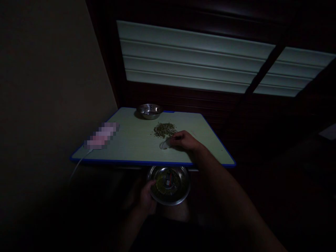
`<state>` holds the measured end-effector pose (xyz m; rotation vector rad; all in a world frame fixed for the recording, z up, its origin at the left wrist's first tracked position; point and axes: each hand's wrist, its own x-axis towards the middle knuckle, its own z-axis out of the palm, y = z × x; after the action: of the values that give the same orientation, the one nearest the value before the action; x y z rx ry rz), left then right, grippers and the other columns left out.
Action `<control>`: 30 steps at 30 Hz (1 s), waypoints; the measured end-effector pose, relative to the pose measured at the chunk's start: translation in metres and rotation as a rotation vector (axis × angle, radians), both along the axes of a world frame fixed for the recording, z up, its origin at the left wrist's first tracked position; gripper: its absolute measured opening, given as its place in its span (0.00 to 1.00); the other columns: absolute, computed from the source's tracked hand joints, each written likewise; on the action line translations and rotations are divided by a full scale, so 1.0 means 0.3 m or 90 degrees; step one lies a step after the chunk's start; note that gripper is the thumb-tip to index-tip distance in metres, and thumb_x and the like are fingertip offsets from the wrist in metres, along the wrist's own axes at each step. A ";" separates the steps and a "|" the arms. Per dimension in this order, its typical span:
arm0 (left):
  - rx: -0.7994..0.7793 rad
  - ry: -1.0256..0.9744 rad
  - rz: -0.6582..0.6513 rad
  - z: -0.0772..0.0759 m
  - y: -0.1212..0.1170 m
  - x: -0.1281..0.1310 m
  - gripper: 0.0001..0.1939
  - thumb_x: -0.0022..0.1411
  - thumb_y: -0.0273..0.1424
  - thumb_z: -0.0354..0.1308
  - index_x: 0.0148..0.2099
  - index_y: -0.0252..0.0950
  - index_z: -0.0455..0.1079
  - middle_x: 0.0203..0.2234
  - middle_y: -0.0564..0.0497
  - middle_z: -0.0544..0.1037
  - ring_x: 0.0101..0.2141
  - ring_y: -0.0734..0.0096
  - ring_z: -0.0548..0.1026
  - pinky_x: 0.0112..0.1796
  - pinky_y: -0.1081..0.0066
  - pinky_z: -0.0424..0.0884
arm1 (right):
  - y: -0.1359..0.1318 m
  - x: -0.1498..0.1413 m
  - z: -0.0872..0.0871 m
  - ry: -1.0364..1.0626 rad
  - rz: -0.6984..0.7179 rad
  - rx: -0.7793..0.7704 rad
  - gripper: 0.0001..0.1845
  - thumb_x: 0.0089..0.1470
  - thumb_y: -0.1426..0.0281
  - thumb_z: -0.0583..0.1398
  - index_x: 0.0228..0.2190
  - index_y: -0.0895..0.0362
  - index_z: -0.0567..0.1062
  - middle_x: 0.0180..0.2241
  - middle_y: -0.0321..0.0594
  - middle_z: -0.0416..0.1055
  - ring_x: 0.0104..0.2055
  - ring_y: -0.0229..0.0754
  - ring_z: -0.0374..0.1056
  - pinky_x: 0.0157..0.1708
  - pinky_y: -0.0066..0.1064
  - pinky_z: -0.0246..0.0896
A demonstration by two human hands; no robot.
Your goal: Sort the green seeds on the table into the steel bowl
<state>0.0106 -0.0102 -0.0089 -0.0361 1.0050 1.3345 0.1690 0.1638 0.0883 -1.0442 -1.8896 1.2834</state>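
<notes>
My left hand (147, 196) grips the left rim of a shiny metal bowl (181, 197), held below the table's front edge. Small greenish grains (159, 185) lie inside it, around a dark patch with a label-like mark (168, 179). Over the table, my right hand (183, 140) is closed on a small, pale, see-through piece (165, 143), whose exact kind is too dim to tell. It touches or nearly touches the tabletop. Just beyond it spreads a loose pile of small brownish-green grains (165, 129).
The pale table (131, 143) has a blue edge. A second metal bowl (149, 111) stands at its back left. A blurred-out pink object (101, 136) with a white cable (78, 164) lies at the left. Behind are dark wooden frames with pale slatted panels (189, 59). The room is dim.
</notes>
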 end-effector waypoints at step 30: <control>0.015 -0.039 0.010 -0.016 0.002 0.000 0.07 0.49 0.26 0.58 0.31 0.33 0.78 0.24 0.42 0.82 0.40 0.47 0.81 0.46 0.55 0.76 | 0.017 0.045 0.011 -0.053 -0.135 0.006 0.13 0.32 0.69 0.68 0.26 0.61 0.79 0.22 0.36 0.73 0.23 0.34 0.62 0.24 0.26 0.55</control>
<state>0.0105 -0.0097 -0.0137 -0.0668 0.9386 1.3524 0.1826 0.1690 0.0917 -1.2735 -1.7880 1.1246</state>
